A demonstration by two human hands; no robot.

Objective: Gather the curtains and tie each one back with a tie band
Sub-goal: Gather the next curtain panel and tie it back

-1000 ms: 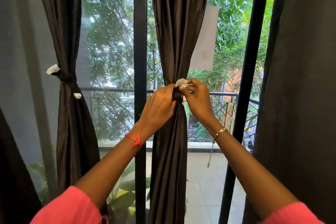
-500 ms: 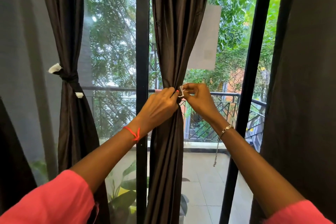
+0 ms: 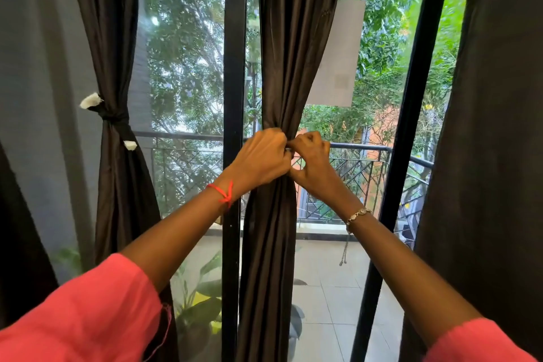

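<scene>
Nearest the camera, two pink sleeves, the left sleeve [image 3: 73, 317] and the right sleeve [image 3: 476, 344], fill the lower corners, and bare forearms reach forward from them. The left wrist carries a red thread [image 3: 224, 192] and the right wrist a metal bracelet [image 3: 357, 214] with a chain hanging below it. The two hands meet knuckle to knuckle at the pinched waist of the middle curtain [image 3: 273, 244], which hangs just right of the central frame bar [image 3: 233, 67] of the glass door. The left hand [image 3: 261, 160] is clenched round the gathered cloth. The right hand [image 3: 311, 161], fingers curled in and thumb below, pinches the tie band [image 3: 289, 151], of which only a pale sliver shows between the hands. How far the band goes round the curtain cannot be told. Toward the door's left edge, the left curtain [image 3: 117, 38] is already cinched at mid-height by a dark band [image 3: 113, 120] with a white tip sticking out above the knot and another below. At the door's right edge, the right curtain [image 3: 499, 126] hangs loose and untied beside a slanting frame bar [image 3: 411, 97]. A pale sheet [image 3: 338, 53] shows on the glass behind the middle curtain. Beyond the glass lie a potted plant [image 3: 202, 297], a tiled balcony floor [image 3: 323, 288], a dark railing [image 3: 367, 167] and leafy trees [image 3: 182, 53].
</scene>
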